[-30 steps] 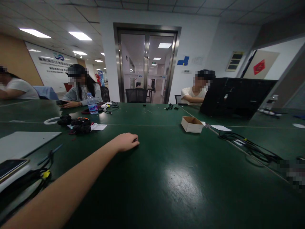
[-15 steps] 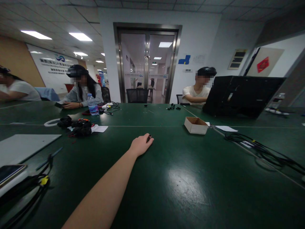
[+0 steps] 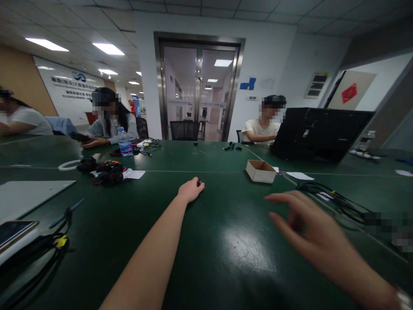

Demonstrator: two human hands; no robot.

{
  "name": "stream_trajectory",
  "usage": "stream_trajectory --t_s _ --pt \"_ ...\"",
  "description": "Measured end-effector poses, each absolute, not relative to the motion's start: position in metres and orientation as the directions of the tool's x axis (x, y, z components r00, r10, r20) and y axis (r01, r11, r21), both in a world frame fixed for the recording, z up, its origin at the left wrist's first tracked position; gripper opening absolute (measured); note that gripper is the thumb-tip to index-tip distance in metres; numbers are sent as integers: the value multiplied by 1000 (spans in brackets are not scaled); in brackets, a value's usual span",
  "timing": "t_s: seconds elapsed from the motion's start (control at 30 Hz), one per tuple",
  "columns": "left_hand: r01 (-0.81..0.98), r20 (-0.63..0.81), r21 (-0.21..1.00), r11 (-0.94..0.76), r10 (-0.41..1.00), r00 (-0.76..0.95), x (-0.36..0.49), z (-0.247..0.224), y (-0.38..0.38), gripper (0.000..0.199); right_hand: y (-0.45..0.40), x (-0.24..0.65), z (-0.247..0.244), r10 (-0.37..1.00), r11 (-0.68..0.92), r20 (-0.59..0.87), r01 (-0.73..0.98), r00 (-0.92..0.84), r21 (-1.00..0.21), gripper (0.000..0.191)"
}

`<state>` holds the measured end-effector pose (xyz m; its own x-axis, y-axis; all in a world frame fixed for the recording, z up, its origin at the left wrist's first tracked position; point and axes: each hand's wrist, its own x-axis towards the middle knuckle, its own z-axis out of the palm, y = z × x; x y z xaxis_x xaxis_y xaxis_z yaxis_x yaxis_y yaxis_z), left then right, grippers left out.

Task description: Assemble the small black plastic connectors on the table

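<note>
My left hand (image 3: 189, 190) rests on the green table with its fingers closed around a small dark object (image 3: 199, 182). Only the top of that object shows between thumb and fingers, and its kind cannot be made out. Over the table at the right, my right hand (image 3: 305, 226) hangs with thumb and fingers apart and nothing between them. Beyond it and a little to its left stands an open cardboard box (image 3: 260, 174), low and pale outside, brown inside.
Black cables (image 3: 342, 202) lie at the right, beside a large black panel (image 3: 322, 133). At the left are a water bottle (image 3: 124, 142), a dark bundle of gear (image 3: 108, 171), a phone (image 3: 14, 234) and more cables (image 3: 48, 249). Several people sit around the table.
My right hand has come into view from the right, fingers apart. My left hand stays closed on the small dark object in nearly the same place. The view has turned slightly.
</note>
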<state>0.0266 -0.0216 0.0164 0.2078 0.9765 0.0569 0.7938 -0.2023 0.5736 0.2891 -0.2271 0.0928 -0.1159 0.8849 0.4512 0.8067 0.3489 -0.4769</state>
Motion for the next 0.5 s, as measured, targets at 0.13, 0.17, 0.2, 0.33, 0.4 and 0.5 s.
stream_trajectory --t_s 0.13,0.17,0.2,0.33,0.4,0.5 --pt "634 113 731 -252 961 252 24 4 -25 39 -130 228 50 985 62 -9 407 -169 -911 43" --pt "567 133 776 -277 950 282 22 1 -24 39 -107 216 38 993 0 -38 324 -110 -946 46" --pt "491 159 818 -298 939 305 21 -1 -22 39 -86 206 28 994 -28 -53 259 -91 -965 49" --pt "289 255 893 -345 917 307 18 -7 -11 36 -30 182 11 961 -122 -137 77 -242 -990 38" --pt "270 259 904 -332 927 272 19 -8 -7 33 -17 176 10 951 -129 -125 7 -283 -992 21" --pt "215 240 932 -292 941 238 19 -9 -4 27 -10 174 6 949 -93 -53 -116 -311 -989 10"
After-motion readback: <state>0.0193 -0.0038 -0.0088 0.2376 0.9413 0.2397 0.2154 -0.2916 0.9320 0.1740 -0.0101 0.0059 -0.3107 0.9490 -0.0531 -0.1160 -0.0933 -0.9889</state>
